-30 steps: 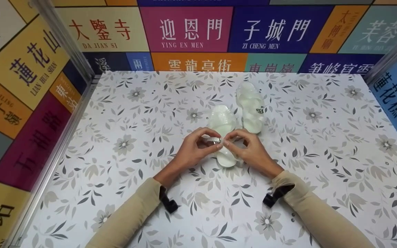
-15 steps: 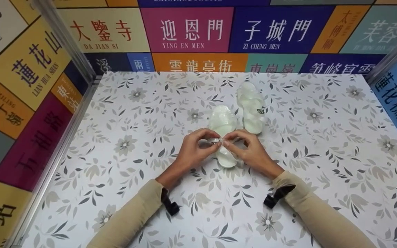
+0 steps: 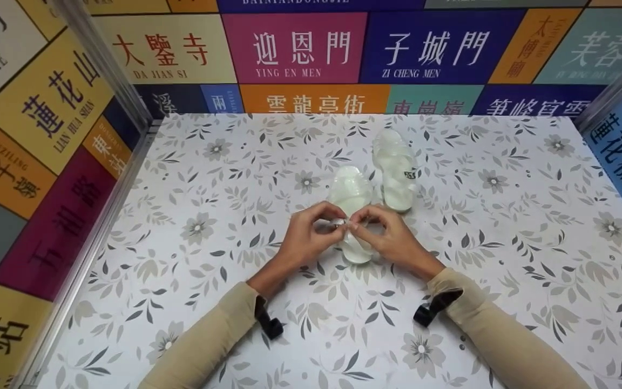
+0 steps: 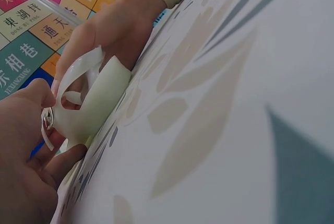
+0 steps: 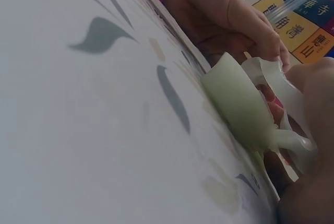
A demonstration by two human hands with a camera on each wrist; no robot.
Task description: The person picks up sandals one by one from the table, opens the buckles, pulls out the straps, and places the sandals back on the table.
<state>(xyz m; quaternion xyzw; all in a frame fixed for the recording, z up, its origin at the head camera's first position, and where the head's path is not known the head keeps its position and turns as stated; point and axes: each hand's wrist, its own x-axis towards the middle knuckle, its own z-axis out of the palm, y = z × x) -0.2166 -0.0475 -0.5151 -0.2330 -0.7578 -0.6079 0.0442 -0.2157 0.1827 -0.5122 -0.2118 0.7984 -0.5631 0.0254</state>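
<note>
A pale green-white sandal (image 3: 350,186) lies on the table under both hands, with its toe pointing away. My left hand (image 3: 306,237) pinches a small metal buckle (image 4: 48,118) on the sandal's ankle strap between thumb and fingertips. From the other side, my right hand (image 3: 397,240) pinches the strap (image 5: 287,85) at nearly the same spot, its fingertips almost meeting the left ones. Both wrist views show the strap arching above the heel (image 4: 104,96). Fingers hide where strap and buckle meet. Slightly farther back and to the right lies a matching sandal (image 3: 394,162), untouched.
A white table (image 3: 197,302) with a grey leaf-and-flower print spreads around the hands. Panels (image 3: 295,48) with coloured blocks and lettering stand behind and along both sides. A dark band (image 3: 268,319) sits at each sleeve cuff.
Both hands stay at the strap with only tiny finger shifts. Less of the pale piece by the buckle shows between the left fingers. The whole view has shifted slightly.
</note>
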